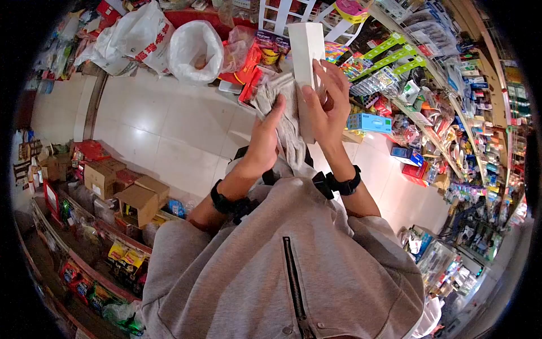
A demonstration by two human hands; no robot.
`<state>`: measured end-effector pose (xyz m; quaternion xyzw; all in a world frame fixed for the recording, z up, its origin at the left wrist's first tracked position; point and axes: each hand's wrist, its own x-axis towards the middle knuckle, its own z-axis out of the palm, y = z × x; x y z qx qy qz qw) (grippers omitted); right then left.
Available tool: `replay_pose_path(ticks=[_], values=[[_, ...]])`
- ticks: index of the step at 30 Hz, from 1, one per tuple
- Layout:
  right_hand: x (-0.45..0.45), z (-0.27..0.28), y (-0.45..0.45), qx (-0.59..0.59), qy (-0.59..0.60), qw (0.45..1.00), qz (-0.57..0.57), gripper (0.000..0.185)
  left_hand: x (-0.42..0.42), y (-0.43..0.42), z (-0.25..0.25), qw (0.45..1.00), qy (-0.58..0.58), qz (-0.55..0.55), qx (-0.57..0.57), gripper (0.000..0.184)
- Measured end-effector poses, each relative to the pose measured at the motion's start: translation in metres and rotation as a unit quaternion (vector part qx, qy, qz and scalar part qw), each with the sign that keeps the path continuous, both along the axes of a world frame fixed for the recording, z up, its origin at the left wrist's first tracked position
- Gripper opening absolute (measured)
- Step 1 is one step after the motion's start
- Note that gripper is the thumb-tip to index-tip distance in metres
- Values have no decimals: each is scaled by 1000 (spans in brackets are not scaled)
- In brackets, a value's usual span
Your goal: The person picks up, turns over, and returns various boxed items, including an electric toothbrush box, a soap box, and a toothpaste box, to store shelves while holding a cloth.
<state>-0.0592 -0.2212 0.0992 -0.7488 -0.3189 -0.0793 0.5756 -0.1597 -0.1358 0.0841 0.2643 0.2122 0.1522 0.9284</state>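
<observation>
My left hand (265, 138) is closed around a bundle of pale grey knitted cloth (289, 127), which hangs down toward my lap. The thumb lies over the edge of the cloth. My right hand (329, 104) holds a long white box (306, 51) by its lower right side, with thumb and fingers against it. The box stands nearly upright, just above and right of the cloth. Its lower end is partly hidden by my right hand and the cloth.
A white-lined bin (196, 51) and a white plastic bag (141, 37) stand beyond my hands. Packed shelves (451, 107) line the right. An open cardboard box (141, 202) sits on the left shelving. A blue box (369, 122) is right of my right hand.
</observation>
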Motion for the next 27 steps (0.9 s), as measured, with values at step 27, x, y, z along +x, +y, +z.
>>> replay_pose_path(ticks=[27], values=[[11,-47,-50,107,427,895,72,34,6,46,8,999,37,-19,-21,49]])
